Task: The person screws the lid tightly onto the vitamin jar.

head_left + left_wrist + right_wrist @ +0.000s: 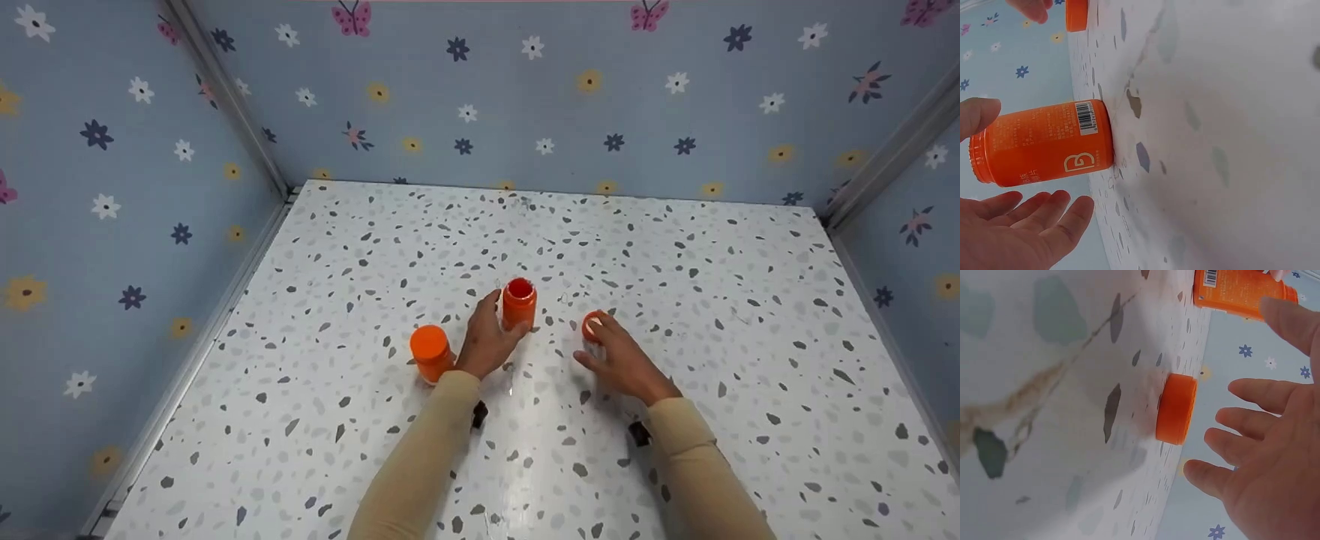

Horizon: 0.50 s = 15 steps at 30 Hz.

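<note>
An uncapped orange bottle (519, 313) stands upright on the speckled table, its red inside visible through the mouth. Beside it is my left hand (486, 341), thumb and fingers spread on either side. The left wrist view shows a gap between the fingers (1067, 222) and the bottle's printed wall. Farther right, an orange cap (587, 328) lies on the table with a white inner face upward. My right hand (624, 361) hovers over this cap, its fingers (1241, 441) loosely extended and apart from it in the right wrist view.
Just left of my left wrist stands a second orange bottle (432, 354) with its cap on. Blue flowered panels (495, 90) wall the table (360, 480) at the back and both sides. Metal posts (232, 97) mark the back corners.
</note>
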Available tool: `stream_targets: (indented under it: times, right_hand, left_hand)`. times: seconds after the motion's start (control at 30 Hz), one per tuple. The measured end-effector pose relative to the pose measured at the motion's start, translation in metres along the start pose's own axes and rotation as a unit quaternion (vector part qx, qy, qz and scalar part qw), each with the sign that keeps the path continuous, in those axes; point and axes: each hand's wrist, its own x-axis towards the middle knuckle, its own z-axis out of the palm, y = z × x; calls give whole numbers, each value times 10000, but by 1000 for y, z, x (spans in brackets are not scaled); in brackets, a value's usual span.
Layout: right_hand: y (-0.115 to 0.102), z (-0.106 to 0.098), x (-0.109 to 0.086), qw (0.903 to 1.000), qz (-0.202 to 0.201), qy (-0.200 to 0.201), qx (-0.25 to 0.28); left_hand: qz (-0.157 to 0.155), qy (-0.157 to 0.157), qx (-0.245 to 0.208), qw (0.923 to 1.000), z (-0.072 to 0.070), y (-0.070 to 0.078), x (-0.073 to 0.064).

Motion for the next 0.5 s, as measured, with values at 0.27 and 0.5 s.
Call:
stream_targets:
  times: [0.27,0.5]
  right_hand:
    - [3,0,6,9984,314,137,-456]
    - [4,-1,8,9953,642,158,-701]
  left_hand:
    - [-58,39,-230,9997,3,5,10]
    - [-185,86,-415,9989,5,4,16]
